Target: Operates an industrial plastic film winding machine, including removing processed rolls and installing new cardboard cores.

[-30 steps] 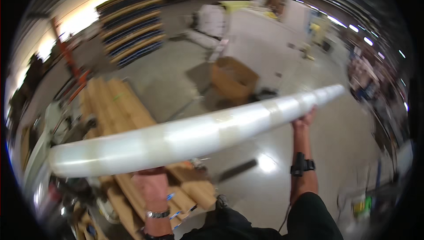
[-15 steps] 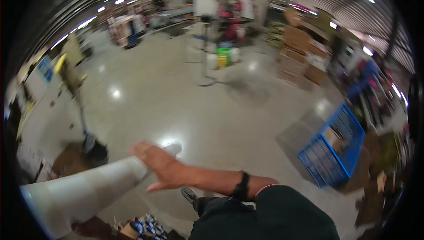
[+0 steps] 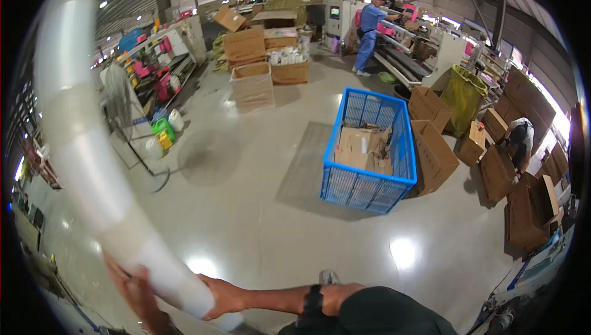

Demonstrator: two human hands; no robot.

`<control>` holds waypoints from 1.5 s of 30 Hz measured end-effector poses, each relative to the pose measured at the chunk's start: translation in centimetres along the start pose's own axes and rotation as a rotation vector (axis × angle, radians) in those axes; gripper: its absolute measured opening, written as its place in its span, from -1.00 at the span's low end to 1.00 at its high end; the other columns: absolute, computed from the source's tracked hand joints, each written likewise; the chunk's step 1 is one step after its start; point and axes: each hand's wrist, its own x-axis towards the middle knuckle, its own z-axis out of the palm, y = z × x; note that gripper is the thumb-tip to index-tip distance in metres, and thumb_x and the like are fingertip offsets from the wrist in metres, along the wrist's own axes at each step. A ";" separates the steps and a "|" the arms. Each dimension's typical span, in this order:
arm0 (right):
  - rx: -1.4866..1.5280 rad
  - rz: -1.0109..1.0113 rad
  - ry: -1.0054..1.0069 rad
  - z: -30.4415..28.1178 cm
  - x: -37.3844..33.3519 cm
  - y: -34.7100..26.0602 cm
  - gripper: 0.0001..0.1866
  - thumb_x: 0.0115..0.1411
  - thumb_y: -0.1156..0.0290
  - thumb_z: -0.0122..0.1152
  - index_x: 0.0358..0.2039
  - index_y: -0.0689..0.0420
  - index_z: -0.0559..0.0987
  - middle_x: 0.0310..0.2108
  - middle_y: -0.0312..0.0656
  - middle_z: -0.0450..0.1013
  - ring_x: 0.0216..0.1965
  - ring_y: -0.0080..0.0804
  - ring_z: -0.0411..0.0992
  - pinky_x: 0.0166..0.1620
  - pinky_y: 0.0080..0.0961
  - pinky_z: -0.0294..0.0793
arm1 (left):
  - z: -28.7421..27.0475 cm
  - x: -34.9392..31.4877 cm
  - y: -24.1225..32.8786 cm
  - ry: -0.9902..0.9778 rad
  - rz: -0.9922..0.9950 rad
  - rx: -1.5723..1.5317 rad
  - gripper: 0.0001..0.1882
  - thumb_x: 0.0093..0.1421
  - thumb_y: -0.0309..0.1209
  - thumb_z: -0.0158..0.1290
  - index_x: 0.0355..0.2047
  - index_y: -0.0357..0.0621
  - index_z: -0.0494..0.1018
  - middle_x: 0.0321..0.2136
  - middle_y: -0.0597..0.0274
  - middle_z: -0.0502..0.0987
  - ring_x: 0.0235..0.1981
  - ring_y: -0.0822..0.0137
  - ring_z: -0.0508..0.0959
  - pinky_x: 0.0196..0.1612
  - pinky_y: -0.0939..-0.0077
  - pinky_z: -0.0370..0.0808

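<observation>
A long white tube with pale beige bands rises on the left, from near my body to the top of the view. My left hand is closed round the lower part of it, on its left side. Close to the tube's lower end, my right hand grips it from the right, and the tube hides some of its fingers. What the tube is made of, I cannot tell.
A blue plastic crate with flattened cardboard stands ahead on the right, beside open cardboard boxes. A stand fan and jugs are left. At a machine works a person in blue; another person bends among boxes at right.
My view has swung right, bringing the crate to the middle. The tube, lying toward the lower left before, now points upward. My right hand has closed round its lower end.
</observation>
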 end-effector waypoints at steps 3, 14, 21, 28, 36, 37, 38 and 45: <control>-0.004 -0.042 0.167 -8.3 -3.8 1.9 0.11 -0.30 0.22 0.48 0.23 0.22 0.04 0.06 -0.04 0.29 0.08 -0.26 0.27 0.13 -0.36 0.27 | 12.3 -2.8 -0.3 -0.326 0.131 0.008 0.19 -0.18 -0.02 0.20 0.31 -0.29 -0.22 0.28 -0.06 -0.06 0.26 0.09 0.08 0.24 0.23 0.07; 0.809 -0.131 0.718 -40.5 -14.7 3.4 -0.44 0.09 0.32 0.21 0.06 0.30 0.33 -0.04 -0.12 0.41 -0.02 -0.35 0.39 0.09 -0.35 0.36 | 15.9 -17.3 -8.3 -1.116 -0.567 0.473 -0.08 -0.04 -0.28 0.24 0.28 -0.03 0.00 0.07 -0.17 0.31 0.08 0.00 0.35 0.10 0.22 0.33; 0.925 -0.041 1.088 -57.0 -18.5 10.1 -0.37 0.14 0.09 0.14 0.09 0.24 0.28 0.00 -0.02 0.38 0.00 -0.17 0.39 0.14 -0.24 0.33 | 17.4 -15.2 -6.5 -1.135 -0.574 0.650 -0.16 -0.04 -0.32 0.23 0.24 -0.01 0.09 0.02 -0.14 0.37 0.04 0.02 0.39 0.08 0.22 0.34; 0.954 -0.039 1.419 -77.5 -21.8 11.4 -0.45 0.20 0.11 0.09 0.09 0.20 0.30 -0.07 -0.07 0.42 -0.08 -0.23 0.42 0.04 -0.26 0.41 | 40.7 -9.3 -9.1 -1.166 -0.550 0.567 -0.34 0.01 -0.32 0.14 0.15 -0.08 0.23 -0.03 -0.09 0.44 -0.05 -0.02 0.48 -0.05 0.25 0.43; 0.848 -0.063 1.449 -85.6 -25.4 17.0 -0.40 0.17 0.36 0.16 0.17 0.15 0.16 -0.04 -0.16 0.35 -0.08 -0.28 0.38 -0.04 -0.33 0.44 | 65.9 -7.2 -14.7 -1.225 -0.373 0.169 -0.28 -0.02 -0.26 0.20 0.13 -0.25 0.22 0.00 -0.11 0.41 -0.04 0.01 0.47 -0.06 0.23 0.43; 0.813 -0.030 1.481 -85.1 -25.3 16.7 -0.39 0.16 0.38 0.17 0.17 0.14 0.15 -0.03 -0.15 0.35 -0.08 -0.28 0.38 -0.05 -0.33 0.44 | 68.9 -6.7 -14.1 -1.237 -0.373 0.162 -0.28 -0.02 -0.26 0.20 0.13 -0.25 0.22 0.00 -0.11 0.41 -0.04 0.01 0.47 -0.06 0.23 0.43; 0.772 0.000 1.509 -84.7 -25.0 15.9 -0.38 0.15 0.41 0.18 0.18 0.13 0.14 -0.02 -0.15 0.34 -0.08 -0.28 0.38 -0.05 -0.32 0.44 | 72.6 -5.4 -12.7 -1.252 -0.521 0.171 -0.20 -0.04 -0.22 0.22 0.16 -0.26 0.16 0.06 -0.11 0.32 0.04 0.02 0.39 0.03 0.25 0.35; 0.418 0.284 1.661 -79.6 -26.9 18.0 -0.46 0.10 0.43 0.20 0.08 0.26 0.29 -0.17 -0.12 0.42 -0.17 -0.34 0.42 -0.17 -0.40 0.42 | 80.6 -8.9 -16.8 -1.018 -0.302 -0.183 -0.22 -0.04 -0.40 0.23 0.18 -0.27 0.13 0.16 -0.10 0.18 0.18 0.06 0.24 0.18 0.29 0.21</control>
